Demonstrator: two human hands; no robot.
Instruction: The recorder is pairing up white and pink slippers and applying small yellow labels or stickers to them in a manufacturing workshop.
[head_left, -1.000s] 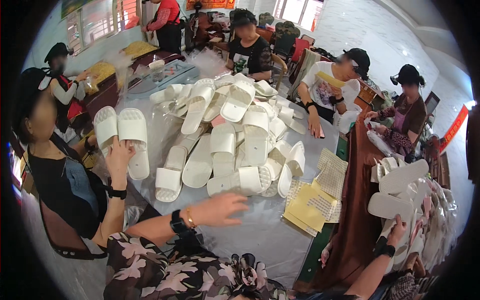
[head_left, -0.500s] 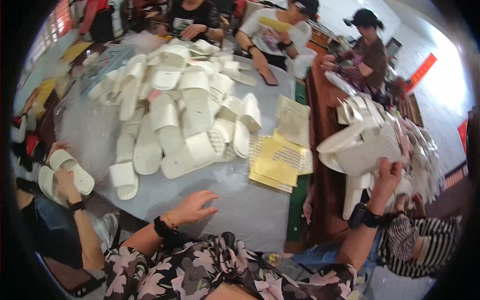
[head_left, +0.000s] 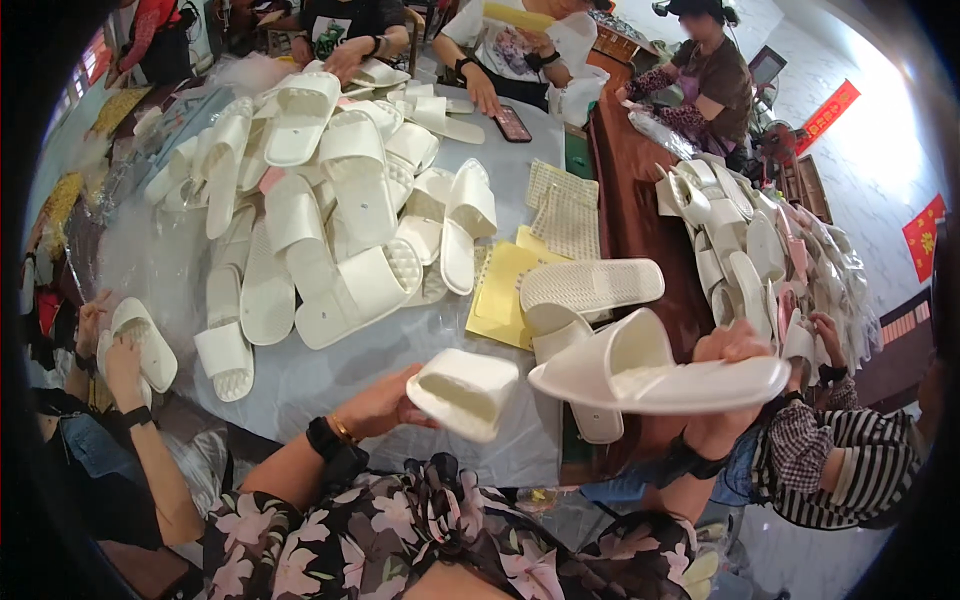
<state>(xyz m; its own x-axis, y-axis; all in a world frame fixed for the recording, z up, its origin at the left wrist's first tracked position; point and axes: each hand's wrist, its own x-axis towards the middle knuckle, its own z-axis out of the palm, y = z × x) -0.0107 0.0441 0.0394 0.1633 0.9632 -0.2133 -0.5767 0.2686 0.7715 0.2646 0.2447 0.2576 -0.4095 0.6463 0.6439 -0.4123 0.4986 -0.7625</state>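
Note:
A white slide slipper (head_left: 464,395) is in my left hand (head_left: 372,405), held by its edge low over the near side of the table. My right hand (head_left: 728,425) is closed around the heel end of a larger-looking white slipper (head_left: 690,385), its open toe strap pointing left. Just behind it lies another white slipper (head_left: 592,287), textured sole up, partly across yellow sticker sheets (head_left: 500,300). A further white slipper (head_left: 597,422) hangs over the table's right edge, partly hidden behind the one in my right hand.
A heap of white slippers (head_left: 345,195) covers the table's middle and far left. More slippers (head_left: 735,225) are piled on the brown surface to the right. Co-workers sit around; one at left holds slippers (head_left: 145,345). A phone (head_left: 513,124) lies at the far edge.
My right hand has come left from the right-hand pile, bringing slippers to the table's right edge. My left hand, empty before, now holds a slipper. The view has shifted slightly.

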